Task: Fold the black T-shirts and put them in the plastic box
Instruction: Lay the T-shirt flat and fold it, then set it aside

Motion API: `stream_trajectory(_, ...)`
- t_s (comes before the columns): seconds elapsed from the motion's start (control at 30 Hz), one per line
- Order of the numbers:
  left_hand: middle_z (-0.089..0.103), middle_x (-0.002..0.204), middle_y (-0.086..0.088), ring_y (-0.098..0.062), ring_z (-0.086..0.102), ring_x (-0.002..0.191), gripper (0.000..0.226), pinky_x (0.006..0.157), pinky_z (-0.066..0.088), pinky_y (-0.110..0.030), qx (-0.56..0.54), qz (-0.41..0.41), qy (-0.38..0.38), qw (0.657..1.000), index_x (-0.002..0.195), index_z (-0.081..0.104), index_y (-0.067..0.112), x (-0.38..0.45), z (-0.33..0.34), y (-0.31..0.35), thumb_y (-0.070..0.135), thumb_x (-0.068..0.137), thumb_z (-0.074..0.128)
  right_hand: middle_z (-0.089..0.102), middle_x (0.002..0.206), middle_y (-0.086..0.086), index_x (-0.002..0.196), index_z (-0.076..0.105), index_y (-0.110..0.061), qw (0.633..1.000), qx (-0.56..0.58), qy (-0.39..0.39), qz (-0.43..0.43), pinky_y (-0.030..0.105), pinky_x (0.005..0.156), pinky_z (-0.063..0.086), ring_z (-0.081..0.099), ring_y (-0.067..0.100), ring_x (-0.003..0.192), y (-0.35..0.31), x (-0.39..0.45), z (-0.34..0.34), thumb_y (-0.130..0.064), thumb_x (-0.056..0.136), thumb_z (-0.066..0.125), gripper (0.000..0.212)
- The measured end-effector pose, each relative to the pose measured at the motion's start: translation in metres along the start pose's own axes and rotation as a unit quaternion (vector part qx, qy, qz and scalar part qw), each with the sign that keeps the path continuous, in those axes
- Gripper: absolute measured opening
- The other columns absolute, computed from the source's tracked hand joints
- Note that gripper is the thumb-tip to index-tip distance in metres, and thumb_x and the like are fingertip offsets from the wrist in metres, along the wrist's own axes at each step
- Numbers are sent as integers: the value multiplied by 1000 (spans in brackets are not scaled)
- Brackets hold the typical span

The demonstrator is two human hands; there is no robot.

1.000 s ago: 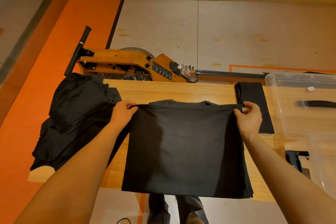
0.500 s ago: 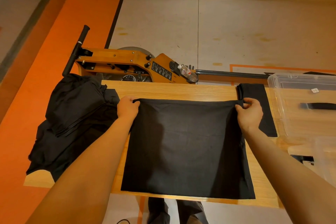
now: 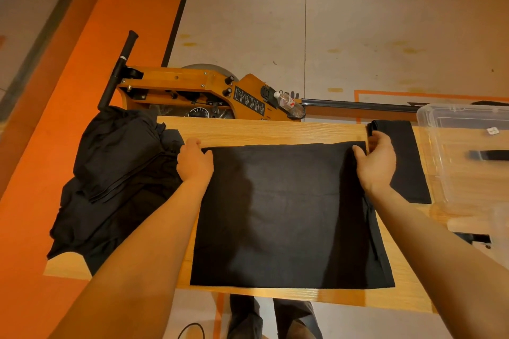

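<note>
Forearms are reaching in from the bottom edge of the view toward a half-folded black T-shirt (image 3: 289,215), which is lying flat on a wooden table (image 3: 275,132) as a near-square, its near hem sitting close to the table's near edge. At the far left corner of that shirt, the left hand (image 3: 195,162) is resting on the fabric's edge with fingers curled down; whether they are pinching the cloth cannot be told. At the far right corner, the right hand (image 3: 377,164) is pinching the fabric, thumb lying on top and fingers bent around the corner. Just left of the left hand, a heap of unfolded black T-shirts (image 3: 110,181) is spilling over the table's left end. Just right of the right hand, a folded black T-shirt (image 3: 407,168) is lying as a narrow strip. Further right of it, a clear plastic box (image 3: 462,146) is sitting on the table, running out of view. Beyond both hands, past the table's far edge, an orange rowing machine (image 3: 198,91) is standing on the floor with a water bottle (image 3: 289,103) tucked in its frame
</note>
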State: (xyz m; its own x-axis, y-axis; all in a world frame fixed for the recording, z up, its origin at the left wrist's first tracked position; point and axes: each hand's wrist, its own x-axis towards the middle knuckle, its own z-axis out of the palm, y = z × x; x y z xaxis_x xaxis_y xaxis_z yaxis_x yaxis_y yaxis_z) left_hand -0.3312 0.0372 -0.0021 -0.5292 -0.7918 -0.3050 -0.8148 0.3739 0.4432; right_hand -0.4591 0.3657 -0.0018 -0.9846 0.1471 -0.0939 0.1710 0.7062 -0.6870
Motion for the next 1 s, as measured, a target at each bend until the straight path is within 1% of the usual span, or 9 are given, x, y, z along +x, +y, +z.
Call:
stream_trajectory(0.1,47,135,-9,-30,43,124,40,100,38,-45,104,142,65,982,130,51,14,-23,11,-1,28,93,59,52,135,14,135,51,-9,987,-114,4,-111,43,106,38,46,31,126,0,-18,8,-17,90,68,48)
stream_trajectory(0.2,48,138,-7,-28,43,128,41,103,36,-43,155,281,30,947,130,55,15,-48,34,-8,28,91,60,58,123,12,122,59,-10,964,-160,-48,-205,41,99,41,50,28,115,5,-55,20,-19,91,63,32)
stream_trajectory(0.3,47,143,-9,-28,44,133,50,103,39,-44,198,339,3,920,133,54,15,-77,57,-21,33,88,64,61,118,9,114,65,-11,940,-183,-97,-271,39,97,41,55,26,111,20,-100,33,-21,89,66,27)
stream_trajectory(0.4,34,153,-13,-30,33,141,63,109,35,-47,228,363,-8,904,144,42,17,-107,74,-39,44,89,56,58,133,10,122,64,-11,917,-218,-134,-305,43,109,36,53,28,125,40,-137,46,-33,94,57,36)
stream_trajectory(0.5,20,159,-13,-30,22,146,67,113,28,-49,261,358,-18,896,151,27,25,-124,81,-59,53,92,44,45,149,11,138,53,-14,894,-276,-172,-308,46,115,28,38,28,141,53,-157,52,-50,95,37,58)
stream_trajectory(0.6,22,158,-14,-32,22,145,71,113,28,-52,274,333,-23,902,152,23,29,-126,81,-76,55,91,48,30,158,13,149,39,-19,891,-307,-180,-282,47,118,22,23,29,148,62,-158,47,-59,95,28,67)
stream_trajectory(0.77,25,156,-18,-36,26,143,72,110,30,-54,290,307,-1,906,152,26,27,-121,71,-94,56,89,43,20,161,15,154,29,-21,909,-334,-148,-199,52,120,16,12,31,151,81,-152,26,-64,94,22,74)
stream_trajectory(0.87,21,157,-19,-37,23,144,73,112,27,-55,279,270,4,922,153,18,25,-127,67,-103,57,90,38,19,162,16,154,27,-20,916,-339,-137,-166,54,119,15,11,33,150,86,-158,20,-65,94,18,76)
stream_trajectory(1.0,23,157,-18,-36,24,144,73,111,28,-54,262,327,0,908,152,23,25,-160,66,-112,56,89,43,20,162,14,153,29,-21,908,-317,-155,-224,52,119,14,12,31,150,83,-186,20,-61,95,23,71)
